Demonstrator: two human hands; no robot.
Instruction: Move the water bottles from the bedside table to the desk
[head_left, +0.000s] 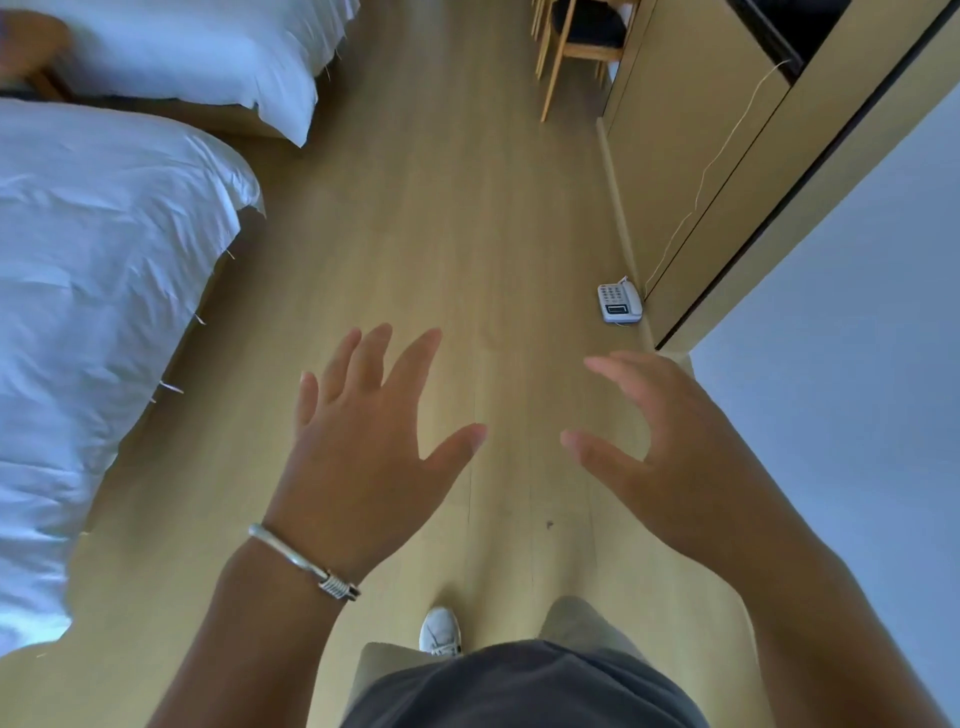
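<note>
- Head view: the person stands on a wooden floor, one white shoe showing at 6 o'clock. Both hands are held out in front, above the floor, touching nothing.
- The left hand, with a silver bracelet on the wrist, has its fingers spread wide and straight; it holds nothing.
- The right hand has its fingers loosely curved with a wide gap to the thumb; it too holds nothing.
- No water bottles show anywhere, and neither the bedside table nor the top of the desk can be made out, so I cannot tell where the bottles stand.
- Two beds with white covers lie from 8 to 11 o'clock; a wooden chair stands at 1 o'clock beside a cabinet; a white phone lies on the floor at 2 o'clock, its cord running up the cabinet.
- The step in hand looks like walking, empty-handed, towards the bottles. To do it well: keep to the middle of the aisle, steer away from the phone and its cord, and keep the bed corners clear of the legs.
- Writing: none can be read; the phone's keys are too small.
</note>
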